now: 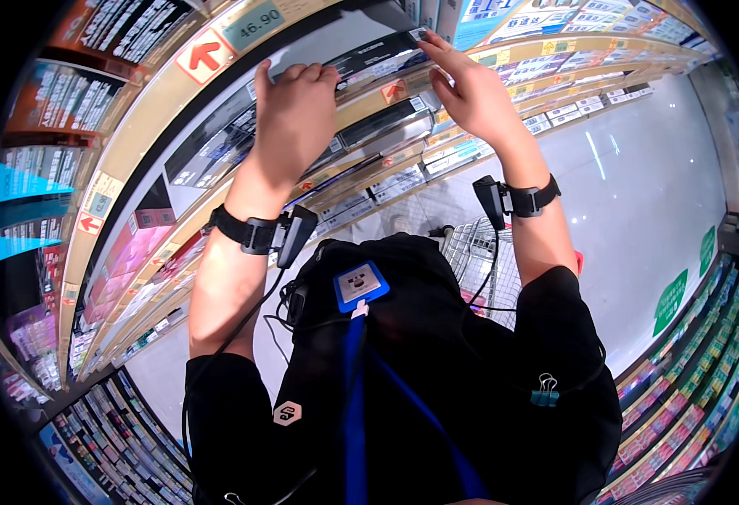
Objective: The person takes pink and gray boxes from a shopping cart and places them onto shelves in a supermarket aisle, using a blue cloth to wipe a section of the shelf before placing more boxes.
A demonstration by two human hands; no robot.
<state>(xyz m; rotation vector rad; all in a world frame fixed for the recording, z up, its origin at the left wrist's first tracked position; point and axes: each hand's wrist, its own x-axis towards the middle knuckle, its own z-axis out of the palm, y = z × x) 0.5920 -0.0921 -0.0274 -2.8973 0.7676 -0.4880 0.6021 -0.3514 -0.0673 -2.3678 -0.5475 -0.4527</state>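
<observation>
A dark toothpaste-like carton (379, 58) bearing white writing lies along the upper shelf, between my two hands. My left hand (297, 107) is over the shelf edge at the carton's left end, back of the hand towards me. Its fingers bend away, and their tips are partly hidden, so its grip cannot be made out. With fingers extended, my right hand (473, 91) reaches the carton's right end; the index fingertip is at its corner and the thumb is apart, lower down. More dark cartons (211, 151) lie on the shelf left of my left hand.
Shelf tiers of boxed goods (596, 38) curve along both sides of my hands. Below them stands a wire shopping cart (470, 243), close to my body. Pink boxes (129, 246) fill shelves at left. Grey floor (634, 189) extends right, towards another stocked shelf (691, 379).
</observation>
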